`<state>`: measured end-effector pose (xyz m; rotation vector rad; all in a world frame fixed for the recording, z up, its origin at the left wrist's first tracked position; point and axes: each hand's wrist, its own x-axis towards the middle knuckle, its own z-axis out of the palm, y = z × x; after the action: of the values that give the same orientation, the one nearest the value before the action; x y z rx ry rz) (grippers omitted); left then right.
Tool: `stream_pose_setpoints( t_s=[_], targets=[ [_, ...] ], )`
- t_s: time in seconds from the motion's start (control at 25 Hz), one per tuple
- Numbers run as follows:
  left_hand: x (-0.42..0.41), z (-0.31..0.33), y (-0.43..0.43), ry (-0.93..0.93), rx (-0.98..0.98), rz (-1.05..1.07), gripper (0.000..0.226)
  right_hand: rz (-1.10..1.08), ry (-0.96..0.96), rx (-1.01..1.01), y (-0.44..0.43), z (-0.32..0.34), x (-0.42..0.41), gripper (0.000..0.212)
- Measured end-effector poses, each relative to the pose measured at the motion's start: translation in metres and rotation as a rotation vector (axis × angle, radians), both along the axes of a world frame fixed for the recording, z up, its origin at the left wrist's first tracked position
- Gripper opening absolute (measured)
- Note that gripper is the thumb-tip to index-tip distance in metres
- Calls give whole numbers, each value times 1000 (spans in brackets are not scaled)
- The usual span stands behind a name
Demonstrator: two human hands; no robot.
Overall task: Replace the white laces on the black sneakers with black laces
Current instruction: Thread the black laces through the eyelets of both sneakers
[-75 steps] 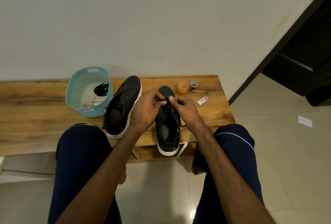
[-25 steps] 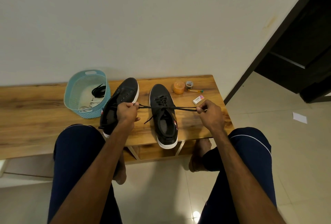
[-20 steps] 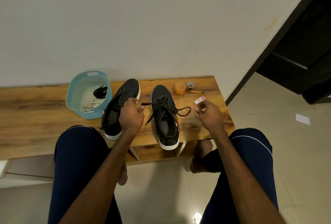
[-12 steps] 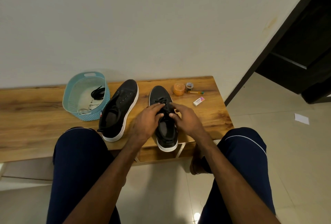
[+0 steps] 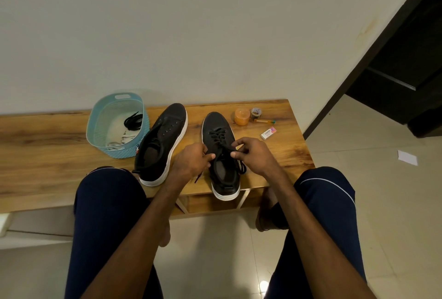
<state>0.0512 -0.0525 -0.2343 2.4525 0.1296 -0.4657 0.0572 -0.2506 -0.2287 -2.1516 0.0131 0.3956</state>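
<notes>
The black lace [image 5: 218, 134] runs crisscross through the eyelets of the laced sneaker [image 5: 216, 126], which lies toe toward the wall near the table's [image 5: 47, 150] front edge, right of its middle, with the white-soled heel poking just over that edge. Both hands meet above the tongue: the left grip [image 5: 192, 161] has its fingers curled around one strand of the lace, and the right grip [image 5: 254, 155] pinches the other strand between thumb and forefinger, the two almost touching. A loose end trails below the left hand and a slack loop lies by the right wrist. Just beside it on the left, the unlaced sneaker [image 5: 162, 145] sits angled, its toe toward the back edge and its eyelets bare. Its side touches a teal basket [image 5: 118, 152], which holds a coiled spare black lace [image 5: 133, 120] and the white laces [image 5: 124, 137]. Toward the back right corner stand an orange jar [image 5: 242, 117] and a small roll [image 5: 256, 113], with a pen [image 5: 264, 121] beside them and an eraser [image 5: 268, 133] nearer the right edge.
</notes>
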Motion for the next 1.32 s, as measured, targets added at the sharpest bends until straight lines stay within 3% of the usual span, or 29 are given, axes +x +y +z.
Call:
stream_pose_setpoints(
  t_s=[0.08, 0.2, 0.32, 0.4, 0.52, 0.6, 0.68, 0.76, 0.84, 0.96, 1.04, 1.16, 1.32],
  targets=[
    [-4, 11, 3, 24, -193, 18, 15, -34, 48, 176, 1, 6, -1, 24],
    [-14, 24, -6, 82, -667, 213, 17, -104, 127, 440, 12, 11, -6, 17],
    [-23, 21, -20, 116, -720, 401, 30, -140, 80, 295, 22, 9, -14, 10],
    [-27, 18, -27, 101, -509, 303, 22, -43, 57, 95, 22, 9, -18, 10],
    [-28, 17, -32, -52, 107, -70, 11, 191, -29, -235, 22, 11, -22, 23],
    [-25, 16, -37, -158, 416, -188, 11, 264, -162, -491, 27, 14, -24, 25],
    [-23, 15, -42, -207, 557, -231, 10, 267, -268, -658, 30, 13, -27, 32],
    [-25, 11, -45, -254, 592, -265, 9, 223, -305, -670, 33, 9, -27, 41],
    [-28, 0, -44, -372, 563, -249, 12, 189, -324, -637, 38, 2, -29, 52],
    [-31, -13, -42, -469, 473, -84, 43, 86, -187, -560, 39, -8, -29, 63],
    [-29, -15, -35, -319, 255, 126, 64, 20, -6, -464, 36, -12, -26, 64],
    [-25, -25, -28, -48, -133, 250, 68, -16, 85, -435, 34, -14, -25, 63],
    [-22, -27, -33, -49, -232, 207, 65, -83, 45, -435, 32, -13, -25, 58]
  ],
)
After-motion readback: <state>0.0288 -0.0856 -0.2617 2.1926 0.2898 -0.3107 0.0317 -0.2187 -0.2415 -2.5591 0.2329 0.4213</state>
